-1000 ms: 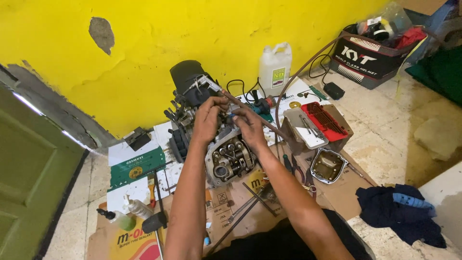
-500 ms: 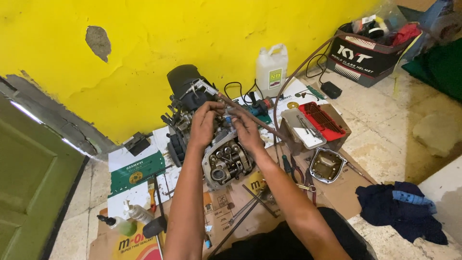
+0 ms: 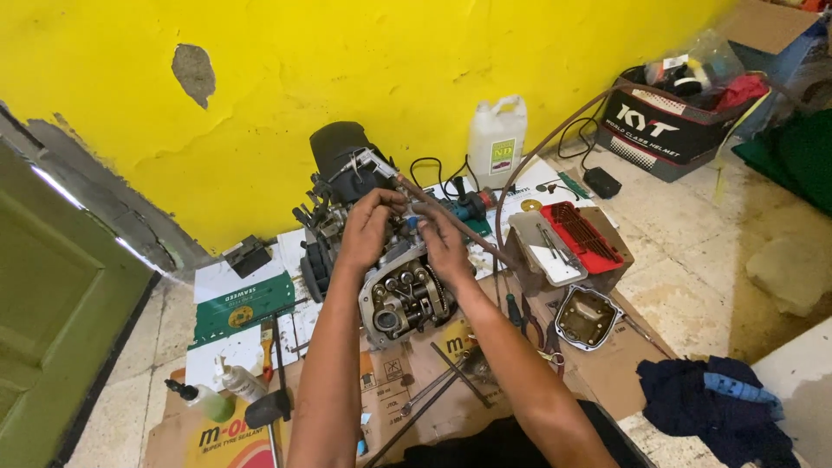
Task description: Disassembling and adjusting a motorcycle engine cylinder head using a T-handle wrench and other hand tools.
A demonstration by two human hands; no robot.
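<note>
On the cardboard by the yellow wall:

— What's being handled?
— A small engine [image 3: 381, 260], upright on flattened cardboard [image 3: 407, 399], cylinder head facing the camera, valve gear exposed.

— Left hand?
— Left hand [image 3: 368, 227] lies on top of the engine, fingers curled down over the upper part. Touching it; can't tell if it's actually clamped on anything.

— Right hand?
— Right hand [image 3: 444, 244] is just beside the left, on the engine's upper right side, fingertips pinching near a small blue bit. What it pinches is too small to tell. Hands nearly meet, not clasped.

— Anything crossing them?
— A thin brown cable [image 3: 520, 165] runs from the engine top, arcs up and right toward the wall.

— Surroundings, quick?
— White jug [image 3: 497, 139] against the wall behind the engine. Red tray [image 3: 582, 234] in a box to the right. Metal engine cover [image 3: 586, 317] lying open side up just below that box. Black helmet box [image 3: 663, 130] far right, well apart. Dark blue cloth [image 3: 711, 407] lower right on the floor. Green bottle [image 3: 204, 401] and white spray bottle [image 3: 238, 380] lower left, next to a black-headed mallet [image 3: 269, 406]. Green packet [image 3: 243, 305] left of the engine. Long metal rods [image 3: 442, 386] on the cardboard below the engine.

— Door?
— Green door [image 3: 52, 329] at far left.
</note>
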